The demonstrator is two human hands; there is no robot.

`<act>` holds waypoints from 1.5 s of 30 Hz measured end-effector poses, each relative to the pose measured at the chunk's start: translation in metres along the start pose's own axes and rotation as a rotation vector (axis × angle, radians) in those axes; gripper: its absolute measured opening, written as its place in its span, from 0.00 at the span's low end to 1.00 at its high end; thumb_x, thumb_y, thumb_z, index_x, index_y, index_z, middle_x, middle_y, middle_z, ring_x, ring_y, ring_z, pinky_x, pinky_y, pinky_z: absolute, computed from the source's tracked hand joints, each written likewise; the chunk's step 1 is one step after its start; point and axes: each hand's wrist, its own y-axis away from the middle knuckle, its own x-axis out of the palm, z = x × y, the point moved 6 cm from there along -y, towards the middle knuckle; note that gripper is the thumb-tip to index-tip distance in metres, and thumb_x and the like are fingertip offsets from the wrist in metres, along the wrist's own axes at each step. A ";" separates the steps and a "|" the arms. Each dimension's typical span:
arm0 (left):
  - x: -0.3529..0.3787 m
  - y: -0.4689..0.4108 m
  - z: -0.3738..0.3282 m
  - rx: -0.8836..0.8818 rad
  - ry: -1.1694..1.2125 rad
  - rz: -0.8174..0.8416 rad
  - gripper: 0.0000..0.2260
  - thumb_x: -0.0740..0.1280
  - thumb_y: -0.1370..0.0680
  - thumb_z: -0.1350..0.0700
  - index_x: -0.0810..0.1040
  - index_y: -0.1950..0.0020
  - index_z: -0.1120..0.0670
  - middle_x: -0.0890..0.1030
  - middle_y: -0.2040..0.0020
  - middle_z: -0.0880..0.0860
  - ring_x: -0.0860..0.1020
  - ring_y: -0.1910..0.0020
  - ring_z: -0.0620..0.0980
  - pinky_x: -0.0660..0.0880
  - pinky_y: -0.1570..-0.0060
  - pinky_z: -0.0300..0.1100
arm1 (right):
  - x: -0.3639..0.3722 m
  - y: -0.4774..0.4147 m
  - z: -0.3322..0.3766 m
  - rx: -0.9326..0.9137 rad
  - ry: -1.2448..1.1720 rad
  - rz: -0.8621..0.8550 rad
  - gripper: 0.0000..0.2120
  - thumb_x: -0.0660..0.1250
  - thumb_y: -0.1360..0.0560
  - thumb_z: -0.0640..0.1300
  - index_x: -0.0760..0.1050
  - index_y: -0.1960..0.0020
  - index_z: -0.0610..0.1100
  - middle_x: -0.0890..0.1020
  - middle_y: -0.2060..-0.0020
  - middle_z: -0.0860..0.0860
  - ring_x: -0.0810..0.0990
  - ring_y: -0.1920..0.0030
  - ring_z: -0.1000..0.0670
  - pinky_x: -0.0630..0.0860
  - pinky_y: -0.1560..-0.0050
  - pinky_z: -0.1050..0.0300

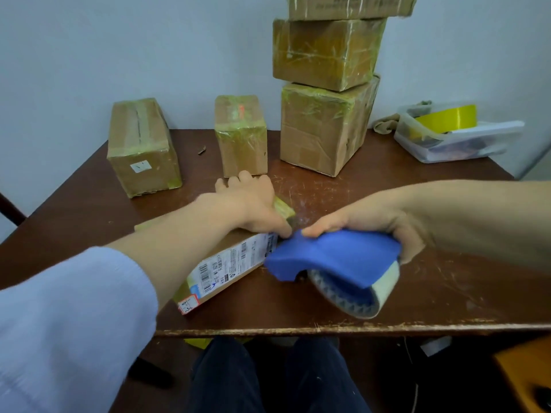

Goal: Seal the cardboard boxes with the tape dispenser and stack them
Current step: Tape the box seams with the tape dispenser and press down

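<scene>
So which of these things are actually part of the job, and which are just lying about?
In the job: labelled box, held by the left hand; dispenser in the right hand; box stack; left box; middle box.
Lying about: tub with yellow roll; cloth; scrap.

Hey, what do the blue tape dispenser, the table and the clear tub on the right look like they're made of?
Tape dispenser: seemingly matte blue plastic, smooth and evenly coloured. Table: dark brown wood or veneer, worn, with pale scratches and a chipped front edge. Tub: translucent plastic; its contents show through the wall.
</scene>
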 end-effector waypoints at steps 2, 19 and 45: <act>0.004 -0.002 0.001 -0.009 0.004 -0.030 0.47 0.72 0.37 0.34 0.57 0.26 0.54 0.64 0.33 0.60 0.63 0.31 0.62 0.56 0.29 0.58 | 0.004 -0.006 0.001 0.008 0.037 0.023 0.21 0.76 0.45 0.57 0.81 0.63 0.41 0.82 0.67 0.46 0.80 0.70 0.48 0.79 0.65 0.57; 0.006 0.006 0.004 -0.046 0.093 -0.144 0.55 0.68 0.36 0.30 0.42 0.22 0.54 0.62 0.29 0.62 0.64 0.31 0.61 0.64 0.36 0.52 | -0.069 -0.026 0.017 -0.350 1.234 -1.130 0.23 0.59 0.27 0.67 0.66 0.59 0.46 0.67 0.70 0.53 0.69 0.65 0.50 0.58 0.74 0.59; 0.006 0.056 0.077 -0.107 0.460 -0.411 0.24 0.65 0.24 0.43 0.75 0.35 0.59 0.79 0.40 0.55 0.76 0.41 0.54 0.72 0.42 0.48 | 0.024 -0.044 0.076 -0.902 0.081 -0.650 0.16 0.59 0.20 0.50 0.77 0.41 0.41 0.81 0.49 0.50 0.78 0.45 0.48 0.74 0.43 0.52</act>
